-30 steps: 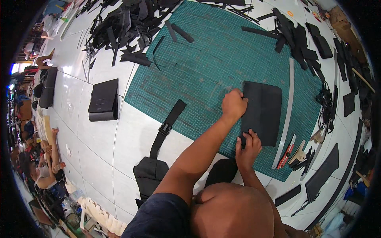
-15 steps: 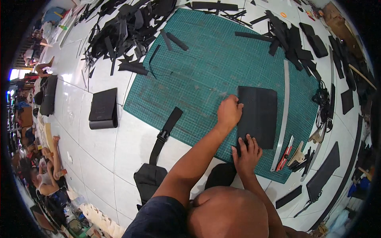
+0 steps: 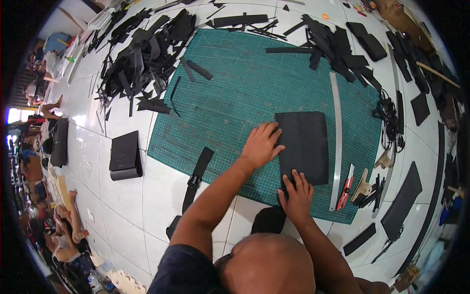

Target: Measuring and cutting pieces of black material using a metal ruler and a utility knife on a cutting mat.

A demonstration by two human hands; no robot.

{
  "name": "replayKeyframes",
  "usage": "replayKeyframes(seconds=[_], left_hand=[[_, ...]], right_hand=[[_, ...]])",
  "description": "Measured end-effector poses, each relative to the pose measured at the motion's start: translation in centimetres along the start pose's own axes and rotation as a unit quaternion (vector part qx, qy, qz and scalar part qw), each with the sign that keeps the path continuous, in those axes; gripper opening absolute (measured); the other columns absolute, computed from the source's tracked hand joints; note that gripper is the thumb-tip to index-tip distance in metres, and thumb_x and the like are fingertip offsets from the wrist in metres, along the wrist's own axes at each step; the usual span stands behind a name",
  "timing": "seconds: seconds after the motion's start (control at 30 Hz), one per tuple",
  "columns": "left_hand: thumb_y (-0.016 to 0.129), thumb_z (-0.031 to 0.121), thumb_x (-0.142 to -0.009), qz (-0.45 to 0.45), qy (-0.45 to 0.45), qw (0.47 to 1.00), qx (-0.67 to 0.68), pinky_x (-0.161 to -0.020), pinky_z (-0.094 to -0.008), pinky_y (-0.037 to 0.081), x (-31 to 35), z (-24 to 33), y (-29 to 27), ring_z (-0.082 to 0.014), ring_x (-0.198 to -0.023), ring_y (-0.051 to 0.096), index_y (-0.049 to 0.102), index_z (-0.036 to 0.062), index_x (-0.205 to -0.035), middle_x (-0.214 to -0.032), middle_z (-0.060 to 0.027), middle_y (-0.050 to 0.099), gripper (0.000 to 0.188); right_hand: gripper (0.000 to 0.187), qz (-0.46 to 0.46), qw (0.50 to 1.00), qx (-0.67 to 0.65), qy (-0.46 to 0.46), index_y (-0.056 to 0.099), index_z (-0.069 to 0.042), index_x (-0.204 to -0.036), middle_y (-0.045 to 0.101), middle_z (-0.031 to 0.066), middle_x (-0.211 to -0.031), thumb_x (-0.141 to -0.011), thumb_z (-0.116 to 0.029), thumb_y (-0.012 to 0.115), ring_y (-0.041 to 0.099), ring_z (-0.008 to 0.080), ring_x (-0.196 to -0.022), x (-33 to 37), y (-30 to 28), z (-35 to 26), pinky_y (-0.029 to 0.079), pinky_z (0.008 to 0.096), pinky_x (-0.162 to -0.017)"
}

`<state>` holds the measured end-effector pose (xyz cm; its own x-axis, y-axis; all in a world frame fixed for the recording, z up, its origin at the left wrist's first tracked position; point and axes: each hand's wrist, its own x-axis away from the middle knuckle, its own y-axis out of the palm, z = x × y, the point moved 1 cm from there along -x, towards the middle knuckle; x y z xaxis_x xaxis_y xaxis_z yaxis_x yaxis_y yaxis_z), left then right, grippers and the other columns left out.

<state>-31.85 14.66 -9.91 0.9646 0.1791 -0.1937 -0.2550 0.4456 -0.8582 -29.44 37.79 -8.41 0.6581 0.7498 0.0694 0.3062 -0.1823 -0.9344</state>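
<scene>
A black rectangular sheet of fabric or leather-like material (image 3: 304, 147) lies flat on the green cutting mat (image 3: 230, 112). Along its left edge rests my left hand (image 3: 262, 145), fingers stretched out with the tips touching the sheet and the thumb apart. My right hand (image 3: 297, 196) lies on the sheet's near left corner, palm down and fingers spread. Right of the sheet is a long metal ruler (image 3: 336, 142). A red utility knife (image 3: 346, 188) is beside the ruler's near end.
Black scraps (image 3: 142, 63) are heaped at the far left, with more scraps (image 3: 338, 49) at the far right. A folded black piece (image 3: 125, 156) sits on the white tiles. A strap with a buckle (image 3: 194, 181) overlaps the mat's near edge. Tangled black cord (image 3: 389, 120) lies right.
My left hand's fingers were curled at the sheet's left edge and are now straighter and more spread. My right hand stays on the near corner. The whole view has shifted.
</scene>
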Motion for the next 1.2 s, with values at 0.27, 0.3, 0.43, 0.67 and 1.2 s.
replayKeyframes(seconds=[0.27, 0.3, 0.43, 0.67, 1.2], left_hand=[[0.074, 0.066, -0.066, -0.201, 0.020, 0.974, -0.101, -0.116, -0.0465, 0.027, 0.1, 0.5, -1.9, -0.0331, -0.143, 0.027, 0.033, 0.0018, -0.146, -0.154, -0.0161, 0.029, 0.110], [0.074, 0.066, -0.066, -0.203, 0.024, 0.974, -0.101, -0.116, -0.0465, 0.027, 0.1, 0.6, -1.9, -0.0331, -0.143, 0.027, 0.033, 0.0018, -0.146, -0.154, -0.0161, 0.029, 0.110], [0.077, 0.067, -0.063, -0.234, 0.004, 0.968, -0.093, -0.116, -0.0499, 0.026, 0.0, 0.7, -2.6, -0.0376, -0.144, 0.024, 0.027, 0.0006, -0.148, -0.154, -0.0191, 0.026, 0.119], [0.085, 0.057, -0.057, -0.218, -0.025, 0.972, -0.089, -0.115, -0.0499, 0.026, -1.2, 3.0, -1.4, -0.0362, -0.143, 0.026, 0.034, 0.0005, -0.145, -0.154, -0.0185, 0.028, 0.116], [0.094, 0.037, -0.050, -0.264, -0.110, 0.951, -0.115, -0.118, -0.0532, 0.018, -1.8, 4.4, -1.7, -0.0363, -0.146, 0.020, 0.028, 0.0031, -0.147, -0.158, -0.0138, 0.021, 0.123]], right_hand=[[0.051, 0.020, 0.999, -0.028, -0.004, 0.056, -0.012, -0.133, 0.040, 0.0148, -0.146, -0.086, -0.029, 0.070, 0.036, 0.0346, -0.135, 0.2, 0.1, 0.4, 0.028, 0.0542, -0.105], [0.052, 0.024, 0.999, -0.035, -0.009, 0.057, -0.013, -0.132, 0.042, 0.0132, -0.145, -0.085, -0.028, 0.071, 0.038, 0.0338, -0.134, 0.2, -0.1, 0.3, 0.029, 0.0529, -0.104], [0.053, -0.006, 0.999, -0.038, -0.008, 0.054, -0.012, -0.135, 0.037, 0.0145, -0.148, -0.087, -0.032, 0.069, 0.033, 0.0339, -0.137, 0.1, -0.3, 0.1, 0.028, 0.0539, -0.106], [0.058, -0.050, 0.998, -0.044, 0.019, 0.049, -0.012, -0.139, 0.036, 0.0144, -0.149, -0.087, -0.030, 0.068, 0.031, 0.0341, -0.139, 0.2, -1.7, 0.9, 0.026, 0.0532, -0.109], [0.062, 0.327, 0.668, -0.009, 0.668, 0.060, 0.006, -0.108, 0.064, 0.0167, -0.089, -0.075, -0.042, 0.081, 0.062, 0.0255, -0.081, 28.0, -10.1, 29.7, 0.051, 0.0371, -0.075]])
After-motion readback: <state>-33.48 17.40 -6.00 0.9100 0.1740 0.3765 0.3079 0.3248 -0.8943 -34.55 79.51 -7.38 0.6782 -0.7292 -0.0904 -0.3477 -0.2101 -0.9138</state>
